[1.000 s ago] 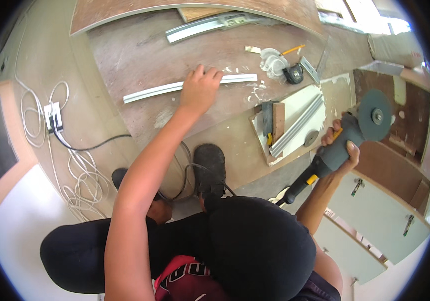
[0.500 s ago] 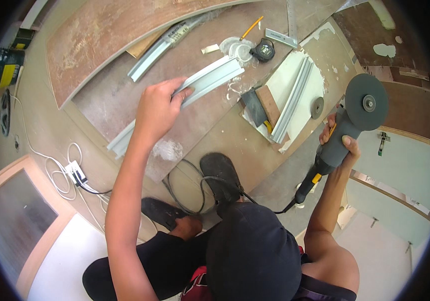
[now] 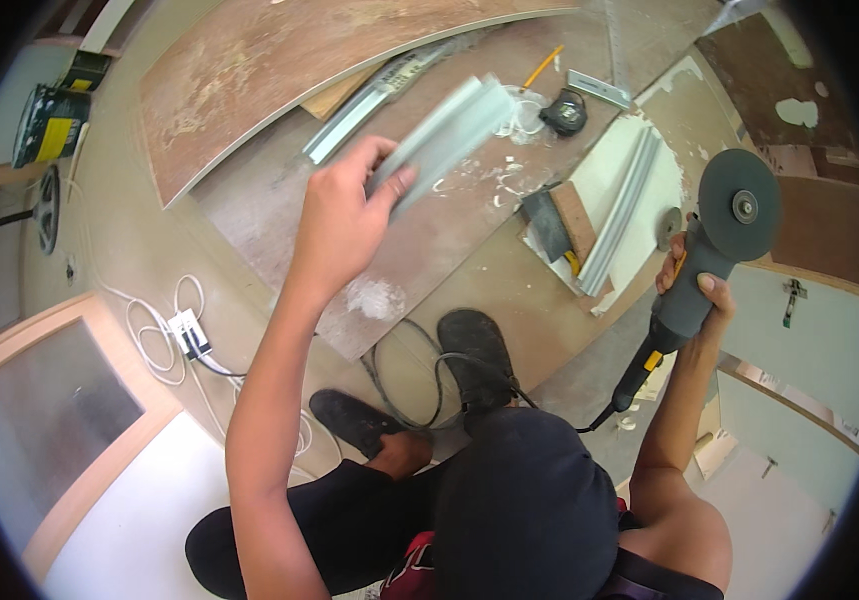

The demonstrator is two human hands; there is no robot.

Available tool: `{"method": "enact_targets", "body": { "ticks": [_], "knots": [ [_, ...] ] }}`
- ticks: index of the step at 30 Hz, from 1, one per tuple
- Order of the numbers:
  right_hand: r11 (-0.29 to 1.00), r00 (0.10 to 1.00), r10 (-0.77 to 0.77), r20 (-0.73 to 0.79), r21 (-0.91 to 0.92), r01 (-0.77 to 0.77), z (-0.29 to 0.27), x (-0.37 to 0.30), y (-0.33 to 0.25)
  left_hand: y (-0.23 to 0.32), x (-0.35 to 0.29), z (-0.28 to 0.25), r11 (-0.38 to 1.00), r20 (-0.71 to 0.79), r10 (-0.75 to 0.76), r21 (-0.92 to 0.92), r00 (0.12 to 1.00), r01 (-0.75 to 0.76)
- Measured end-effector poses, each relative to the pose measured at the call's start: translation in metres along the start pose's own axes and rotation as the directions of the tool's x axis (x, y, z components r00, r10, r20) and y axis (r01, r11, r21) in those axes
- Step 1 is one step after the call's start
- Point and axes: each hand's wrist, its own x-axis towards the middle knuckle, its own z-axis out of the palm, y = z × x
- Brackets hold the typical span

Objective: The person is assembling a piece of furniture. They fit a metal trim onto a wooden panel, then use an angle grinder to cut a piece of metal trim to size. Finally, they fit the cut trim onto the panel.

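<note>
While lifted off the board [image 3: 279, 90], rail [image 3: 444, 140] sits in left hand [image 3: 344, 225], fingers clamped on its lower end, rail tilted up-right. Right hand [image 3: 694, 290] wraps grinder [image 3: 709, 250], disc up, w/ cord trailing down. Nearby: tape measure [image 3: 564, 112], pencil [image 3: 542, 67], 2nd rail [image 3: 621, 215] on white panel.

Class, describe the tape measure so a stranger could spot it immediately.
Start at the large brown board lying along the top. Beyond its right end, past the yellow pencil, sits the tape measure. It is the only small, rounded black case there, unlike the long pale metal strips nearby.
</note>
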Motion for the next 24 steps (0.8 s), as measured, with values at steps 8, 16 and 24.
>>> {"method": "enact_targets", "body": {
  "ticks": [8,16,24],
  "knots": [
    [0.999,1.0,-0.01,-0.01,-0.051,0.009,0.016,0.006,0.002,-0.114,-0.031,0.011,0.435,-0.051,-0.673,-0.834,0.738,0.339],
    [0.966,0.998,0.063,0.016,-0.252,-0.057,0.017,0.014,0.007,-0.13,-0.096,0.067,0.023,0.658,-0.577,-0.579,0.484,0.815],
    [0.91,0.976,0.216,0.008,-0.364,-0.198,0.049,0.022,0.039,-0.152,-0.046,0.085,0.803,0.109,0.254,0.53,0.961,-0.272]
  ]
}}
